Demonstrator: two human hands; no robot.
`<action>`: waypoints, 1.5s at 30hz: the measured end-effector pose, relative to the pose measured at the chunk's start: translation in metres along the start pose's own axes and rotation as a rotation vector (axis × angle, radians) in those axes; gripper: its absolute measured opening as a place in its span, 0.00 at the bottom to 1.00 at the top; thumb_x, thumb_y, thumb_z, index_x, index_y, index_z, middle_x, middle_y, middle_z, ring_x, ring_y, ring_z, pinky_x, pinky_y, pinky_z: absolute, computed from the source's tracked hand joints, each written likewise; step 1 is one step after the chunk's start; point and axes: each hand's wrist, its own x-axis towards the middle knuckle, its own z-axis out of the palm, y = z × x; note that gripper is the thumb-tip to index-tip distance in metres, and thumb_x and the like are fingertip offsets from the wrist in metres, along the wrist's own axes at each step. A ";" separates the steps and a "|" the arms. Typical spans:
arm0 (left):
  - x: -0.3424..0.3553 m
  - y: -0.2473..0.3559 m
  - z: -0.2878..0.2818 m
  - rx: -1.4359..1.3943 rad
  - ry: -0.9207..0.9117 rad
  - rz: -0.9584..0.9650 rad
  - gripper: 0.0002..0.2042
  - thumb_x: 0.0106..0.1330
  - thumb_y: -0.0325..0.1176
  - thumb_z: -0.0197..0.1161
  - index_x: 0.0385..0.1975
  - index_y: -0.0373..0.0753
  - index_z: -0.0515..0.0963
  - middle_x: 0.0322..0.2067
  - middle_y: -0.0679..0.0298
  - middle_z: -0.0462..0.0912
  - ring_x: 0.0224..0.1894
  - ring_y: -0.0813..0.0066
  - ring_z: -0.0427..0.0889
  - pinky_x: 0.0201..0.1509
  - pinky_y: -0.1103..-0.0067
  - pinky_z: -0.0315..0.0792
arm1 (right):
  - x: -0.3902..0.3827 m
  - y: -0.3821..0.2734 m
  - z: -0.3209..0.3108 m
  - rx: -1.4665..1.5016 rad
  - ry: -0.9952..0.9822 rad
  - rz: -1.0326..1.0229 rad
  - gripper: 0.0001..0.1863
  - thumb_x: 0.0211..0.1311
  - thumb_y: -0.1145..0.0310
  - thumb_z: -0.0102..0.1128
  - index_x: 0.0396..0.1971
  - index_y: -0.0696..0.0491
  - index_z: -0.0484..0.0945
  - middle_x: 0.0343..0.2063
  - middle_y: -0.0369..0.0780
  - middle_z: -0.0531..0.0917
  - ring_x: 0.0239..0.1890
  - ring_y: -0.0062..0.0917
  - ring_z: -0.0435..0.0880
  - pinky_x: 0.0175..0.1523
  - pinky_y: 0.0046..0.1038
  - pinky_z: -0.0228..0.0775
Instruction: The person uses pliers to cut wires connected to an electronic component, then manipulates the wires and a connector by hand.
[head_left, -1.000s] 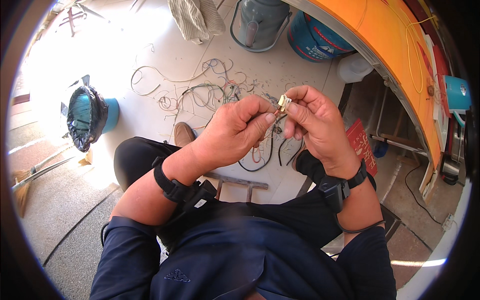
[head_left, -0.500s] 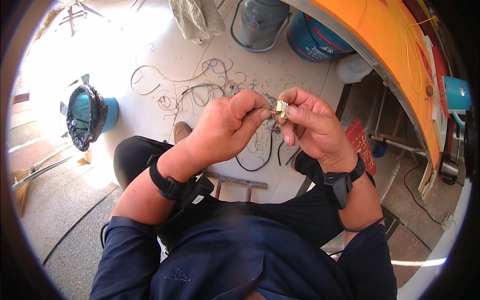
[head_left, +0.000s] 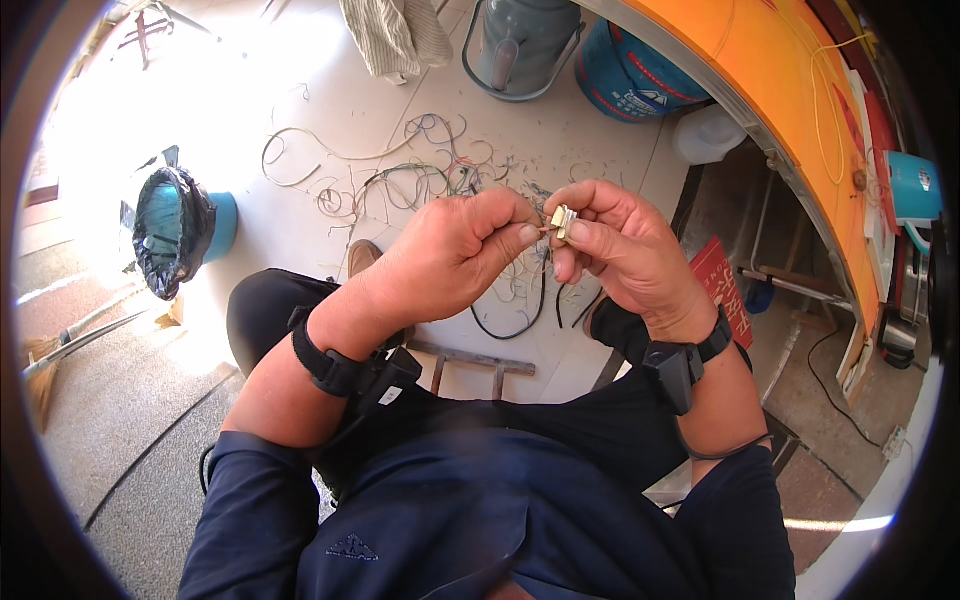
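Observation:
My left hand (head_left: 465, 245) is closed in a pinch, thumb against forefinger. From its fingertips pokes a thin copper-coloured strand (head_left: 544, 231), which looks like a wire end; the rest of it is hidden. Between the thumb and fingers of my right hand (head_left: 625, 245) is a small cream-coloured block with silvery metal parts (head_left: 563, 220), its exact kind too small to make out. The strand meets or nearly meets the block's left side. Both hands are held up over the floor, in front of my knees.
Loose wire scraps (head_left: 380, 185) and short clippings litter the tiles beyond my hands. A bin with a black bag (head_left: 172, 235) stands left. Grey (head_left: 520, 55) and blue buckets (head_left: 630, 75) are at the back, beside an orange-topped table (head_left: 790, 80). A small stool (head_left: 475, 357) sits between my legs.
The small block has turned slightly in my right fingers, and the right fingers have curled in a little. My left hand keeps its pinch, shifted only slightly.

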 end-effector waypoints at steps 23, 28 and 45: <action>0.008 0.001 0.004 0.074 0.007 0.000 0.05 0.71 0.30 0.60 0.35 0.35 0.78 0.23 0.60 0.77 0.25 0.71 0.75 0.33 0.76 0.71 | -0.003 -0.007 0.006 -0.331 0.108 -0.219 0.10 0.68 0.77 0.56 0.46 0.61 0.75 0.34 0.38 0.82 0.33 0.17 0.84 0.40 0.20 0.77; 0.013 0.011 0.001 0.099 0.030 0.137 0.05 0.71 0.30 0.60 0.35 0.35 0.77 0.23 0.58 0.76 0.26 0.67 0.74 0.33 0.74 0.71 | 0.002 -0.009 0.007 -0.568 0.204 -0.322 0.09 0.67 0.78 0.57 0.45 0.62 0.76 0.33 0.39 0.82 0.32 0.18 0.85 0.39 0.21 0.78; 0.007 0.008 0.011 0.051 0.043 0.046 0.06 0.72 0.31 0.58 0.34 0.35 0.77 0.24 0.60 0.77 0.27 0.72 0.74 0.34 0.76 0.71 | 0.001 -0.006 0.005 -0.498 0.193 -0.329 0.08 0.67 0.78 0.56 0.44 0.62 0.75 0.33 0.38 0.82 0.32 0.18 0.86 0.39 0.21 0.79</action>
